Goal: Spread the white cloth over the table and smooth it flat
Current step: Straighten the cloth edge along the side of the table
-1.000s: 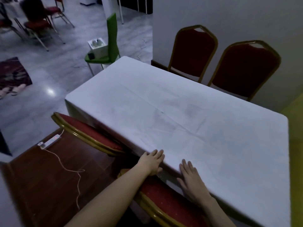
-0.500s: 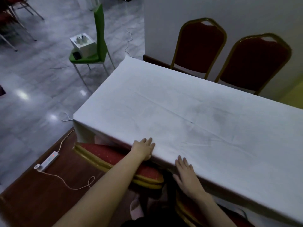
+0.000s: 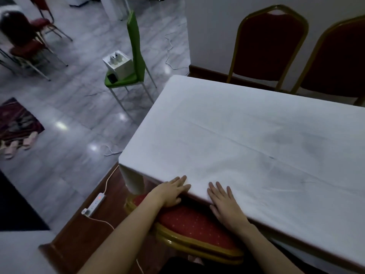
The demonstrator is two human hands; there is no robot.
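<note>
At the near edge of the counter (image 3: 152, 179), close to its left corner, the left hand (image 3: 171, 191) and right hand (image 3: 225, 204) lie flat, fingers (image 3: 217, 189) straight, holding nothing. The white cloth (image 3: 246, 135) covers the top (long side running rightward), mostly ahead-right, nearer the right hand.

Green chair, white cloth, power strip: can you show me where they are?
green chair (image 3: 135, 46), head view, on its backrest.
white cloth (image 3: 246, 135), head view, on its flat middle.
power strip (image 3: 94, 203), head view, on its white body.
</note>
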